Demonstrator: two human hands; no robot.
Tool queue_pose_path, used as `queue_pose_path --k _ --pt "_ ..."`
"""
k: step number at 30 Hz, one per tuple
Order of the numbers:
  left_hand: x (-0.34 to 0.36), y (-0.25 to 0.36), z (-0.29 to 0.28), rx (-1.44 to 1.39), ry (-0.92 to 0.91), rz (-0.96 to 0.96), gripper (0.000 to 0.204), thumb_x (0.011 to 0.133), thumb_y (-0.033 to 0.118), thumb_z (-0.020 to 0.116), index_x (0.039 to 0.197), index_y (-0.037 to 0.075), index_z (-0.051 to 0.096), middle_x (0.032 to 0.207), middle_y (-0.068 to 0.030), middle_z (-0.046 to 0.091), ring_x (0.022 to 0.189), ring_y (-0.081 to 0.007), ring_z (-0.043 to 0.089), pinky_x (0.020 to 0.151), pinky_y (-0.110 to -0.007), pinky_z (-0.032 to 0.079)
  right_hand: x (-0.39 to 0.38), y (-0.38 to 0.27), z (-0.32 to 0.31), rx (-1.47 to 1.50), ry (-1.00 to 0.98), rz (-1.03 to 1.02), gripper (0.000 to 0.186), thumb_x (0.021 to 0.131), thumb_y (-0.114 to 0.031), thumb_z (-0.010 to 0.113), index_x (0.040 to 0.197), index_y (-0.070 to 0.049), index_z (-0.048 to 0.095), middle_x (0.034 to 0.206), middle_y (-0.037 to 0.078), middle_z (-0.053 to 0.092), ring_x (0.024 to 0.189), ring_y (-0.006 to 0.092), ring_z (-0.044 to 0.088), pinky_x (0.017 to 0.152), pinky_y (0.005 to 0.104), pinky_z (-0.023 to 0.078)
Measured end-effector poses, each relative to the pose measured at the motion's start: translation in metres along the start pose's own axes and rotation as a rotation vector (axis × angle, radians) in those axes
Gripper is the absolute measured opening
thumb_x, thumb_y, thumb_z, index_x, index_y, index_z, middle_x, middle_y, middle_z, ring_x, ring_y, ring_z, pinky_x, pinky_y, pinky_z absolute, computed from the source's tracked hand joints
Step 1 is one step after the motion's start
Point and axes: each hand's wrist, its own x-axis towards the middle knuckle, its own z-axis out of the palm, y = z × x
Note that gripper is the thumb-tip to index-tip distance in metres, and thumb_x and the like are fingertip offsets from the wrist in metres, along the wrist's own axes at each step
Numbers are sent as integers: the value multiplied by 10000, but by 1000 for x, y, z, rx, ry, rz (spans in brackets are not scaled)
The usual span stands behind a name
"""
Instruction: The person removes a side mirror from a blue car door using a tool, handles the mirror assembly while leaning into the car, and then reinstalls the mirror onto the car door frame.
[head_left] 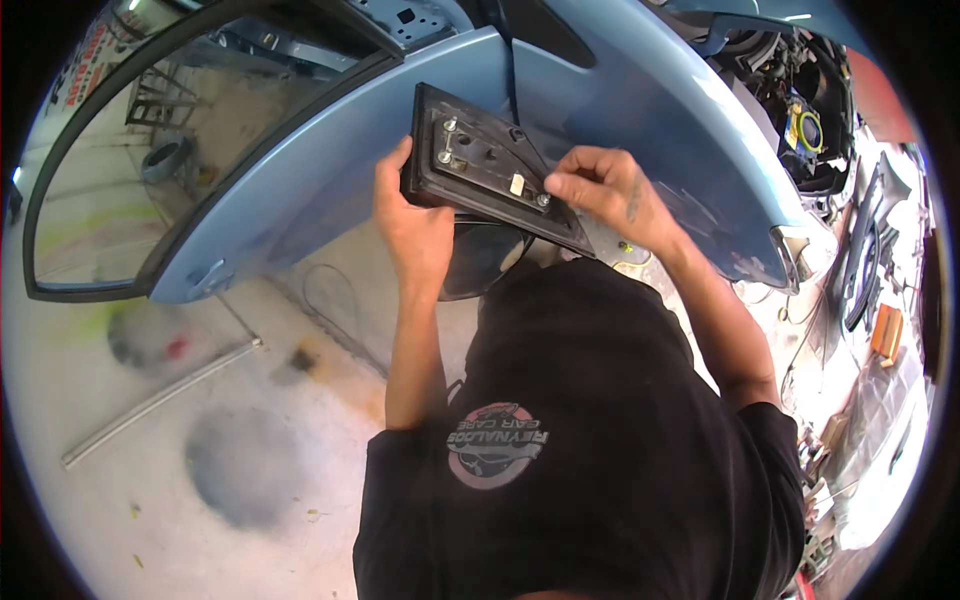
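Observation:
My left hand [415,225] grips the left side of a black mirror mounting base [480,170], held tilted in front of the light blue car door [300,180]. The base shows two silver studs at its left and a silver fastener [543,200] at its lower right. A small pale piece [517,183] sits on its face. The black mirror housing [480,268] hangs beneath the base. My right hand [615,200] has thumb and index pinched just above the lower-right fastener; whatever is between the fingertips, if anything, is hidden.
A blue fender panel [640,120] is beside the door. An exposed engine bay [820,100] is at upper right, with loose black trim [862,250] and an orange box [886,335] below. A long metal tube [160,400] and a cable lie on the paint-stained floor [150,500].

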Motion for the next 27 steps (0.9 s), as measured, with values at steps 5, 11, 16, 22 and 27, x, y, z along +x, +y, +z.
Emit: queue_pose_path --k 5,11,16,22,27 --pt "2 0 2 -4 -27 -12 634 740 -137 769 1330 -17 570 1181 -102 647 1039 -167 636 943 -305 509 -13 -7 19 -129 77 -60 138 923 -134 757 943 -11 696 779 58 646 737 107 575 674 302 464" --pt "1 11 2 -64 -85 -93 602 785 -89 773 1342 -42 551 1288 -168 634 1189 -248 623 1049 -356 476 -19 5 7 62 20 -73 93 906 -44 709 994 -15 694 932 55 647 820 111 576 726 289 454" --pt "-2 7 2 -73 -82 -92 619 790 -82 783 1357 -38 539 1275 -168 634 1173 -232 623 1046 -347 478 -19 -7 11 -51 5 -59 178 896 -128 710 1010 8 704 925 98 662 844 191 614 782 333 491" --pt "-1 0 -2 -129 -66 -87 665 765 -86 810 1368 -28 535 1322 -159 603 1171 -218 614 1040 -338 487 -19 -1 -3 48 34 -13 225 895 -184 745 992 14 703 867 114 678 795 178 624 760 345 503" --pt "-2 4 1 -104 -67 -68 680 735 -97 827 1354 -28 553 1266 -116 615 1140 -187 620 1011 -314 492 -15 -10 8 -109 20 -69 232 889 -175 751 1007 18 701 859 125 687 843 206 664 797 363 518"
